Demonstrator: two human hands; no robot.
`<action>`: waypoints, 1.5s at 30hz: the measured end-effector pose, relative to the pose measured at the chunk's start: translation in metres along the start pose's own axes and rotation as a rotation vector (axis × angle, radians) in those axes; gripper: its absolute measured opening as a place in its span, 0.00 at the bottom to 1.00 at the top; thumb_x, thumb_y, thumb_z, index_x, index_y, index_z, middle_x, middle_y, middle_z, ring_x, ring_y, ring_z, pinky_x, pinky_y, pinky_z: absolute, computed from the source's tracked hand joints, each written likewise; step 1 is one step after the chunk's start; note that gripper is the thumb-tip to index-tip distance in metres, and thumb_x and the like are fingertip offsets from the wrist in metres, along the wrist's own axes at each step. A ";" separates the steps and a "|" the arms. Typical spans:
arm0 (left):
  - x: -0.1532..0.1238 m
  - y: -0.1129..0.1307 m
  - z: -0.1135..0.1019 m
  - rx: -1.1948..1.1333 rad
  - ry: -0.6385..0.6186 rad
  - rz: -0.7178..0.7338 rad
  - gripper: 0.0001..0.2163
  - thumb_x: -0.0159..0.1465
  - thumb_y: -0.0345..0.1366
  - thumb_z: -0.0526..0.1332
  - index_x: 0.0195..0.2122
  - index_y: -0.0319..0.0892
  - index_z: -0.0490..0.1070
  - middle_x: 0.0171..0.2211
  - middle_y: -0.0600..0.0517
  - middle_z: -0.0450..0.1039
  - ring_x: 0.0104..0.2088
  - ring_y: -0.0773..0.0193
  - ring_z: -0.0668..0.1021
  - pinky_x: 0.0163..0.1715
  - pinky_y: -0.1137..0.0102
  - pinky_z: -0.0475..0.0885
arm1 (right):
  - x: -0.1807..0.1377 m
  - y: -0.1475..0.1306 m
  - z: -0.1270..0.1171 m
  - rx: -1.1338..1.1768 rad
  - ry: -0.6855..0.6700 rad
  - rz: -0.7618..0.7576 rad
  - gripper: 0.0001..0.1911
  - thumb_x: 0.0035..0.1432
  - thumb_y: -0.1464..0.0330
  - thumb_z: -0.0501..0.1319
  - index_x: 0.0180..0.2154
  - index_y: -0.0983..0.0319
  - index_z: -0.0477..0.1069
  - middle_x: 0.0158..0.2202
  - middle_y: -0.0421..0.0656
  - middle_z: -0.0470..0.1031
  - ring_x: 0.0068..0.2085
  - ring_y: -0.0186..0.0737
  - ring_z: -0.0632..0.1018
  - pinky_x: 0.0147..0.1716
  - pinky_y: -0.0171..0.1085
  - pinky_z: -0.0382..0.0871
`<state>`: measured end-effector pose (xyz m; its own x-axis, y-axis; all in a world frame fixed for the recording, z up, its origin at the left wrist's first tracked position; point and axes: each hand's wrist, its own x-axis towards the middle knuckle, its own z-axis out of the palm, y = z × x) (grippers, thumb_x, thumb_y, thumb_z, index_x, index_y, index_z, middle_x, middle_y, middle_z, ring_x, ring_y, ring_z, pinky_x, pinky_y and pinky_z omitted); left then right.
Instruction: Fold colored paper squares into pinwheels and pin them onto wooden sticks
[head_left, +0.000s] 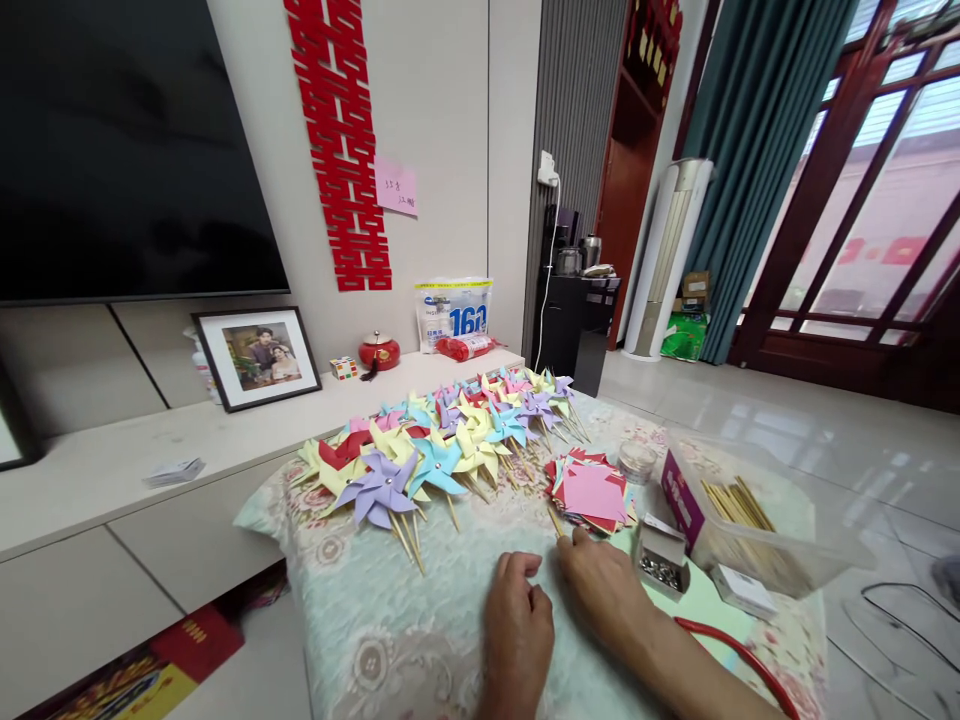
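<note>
My right hand (596, 575) is closed around the lower part of a thin wooden stick (555, 520), its tip pointing away from me. Just left of it, my left hand (520, 620) rests over the cloth with fingers loosely curled, thumb apart and nothing visible in it. Beyond my right hand lies a pile of cut paper squares with a pink sheet (595, 492) on top. Many finished paper pinwheels on sticks, such as a purple pinwheel (381, 486) and a blue pinwheel (435, 466), lie in rows at the far left. A small box of metal fasteners (661, 570) stands beside my right forearm.
A clear plastic bin (795, 560) with wooden sticks (742, 505) stands at the right, near a white box (744, 590) and a round clear container (637, 461). A red handle (739, 650) passes beside my right forearm. Behind is a low cabinet (97, 470) with a framed photo (309, 385).
</note>
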<state>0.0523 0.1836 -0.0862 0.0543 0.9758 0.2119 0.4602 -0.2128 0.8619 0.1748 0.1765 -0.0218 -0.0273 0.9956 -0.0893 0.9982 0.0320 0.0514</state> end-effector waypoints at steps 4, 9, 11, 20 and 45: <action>0.002 -0.001 -0.001 -0.011 0.013 -0.002 0.16 0.54 0.19 0.51 0.36 0.42 0.72 0.36 0.48 0.75 0.40 0.58 0.79 0.43 0.64 0.72 | -0.004 -0.006 0.000 -0.001 0.003 -0.033 0.20 0.59 0.83 0.51 0.45 0.65 0.75 0.45 0.56 0.78 0.42 0.52 0.83 0.34 0.37 0.69; 0.003 -0.002 -0.002 -0.011 -0.005 -0.003 0.15 0.54 0.22 0.51 0.37 0.41 0.73 0.36 0.47 0.75 0.37 0.58 0.79 0.42 0.64 0.72 | -0.009 0.014 -0.010 0.086 0.040 -0.039 0.15 0.61 0.79 0.53 0.43 0.61 0.75 0.41 0.50 0.79 0.38 0.47 0.82 0.30 0.35 0.62; 0.003 -0.002 -0.003 -0.016 -0.005 -0.005 0.14 0.54 0.23 0.51 0.37 0.41 0.73 0.35 0.48 0.75 0.34 0.59 0.78 0.39 0.64 0.72 | -0.010 0.033 -0.016 0.151 0.101 -0.003 0.12 0.63 0.74 0.54 0.39 0.60 0.75 0.40 0.48 0.79 0.38 0.46 0.81 0.29 0.36 0.60; 0.003 0.002 -0.006 -0.044 0.011 -0.071 0.10 0.54 0.31 0.55 0.34 0.43 0.74 0.28 0.52 0.73 0.29 0.60 0.76 0.30 0.68 0.71 | 0.003 0.094 -0.017 0.264 0.326 -0.130 0.16 0.63 0.79 0.52 0.40 0.62 0.77 0.45 0.49 0.77 0.47 0.46 0.72 0.43 0.38 0.62; 0.035 0.025 0.047 0.364 -0.140 0.383 0.31 0.54 0.17 0.53 0.59 0.41 0.70 0.67 0.42 0.59 0.66 0.48 0.61 0.61 0.52 0.62 | 0.014 0.084 0.012 0.167 0.319 -0.154 0.12 0.68 0.73 0.54 0.45 0.59 0.75 0.54 0.47 0.74 0.53 0.49 0.71 0.47 0.46 0.55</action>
<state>0.1078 0.2146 -0.0792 0.3839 0.8347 0.3949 0.6599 -0.5471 0.5149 0.2587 0.1919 -0.0303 -0.1668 0.9584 0.2316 0.9754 0.1948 -0.1036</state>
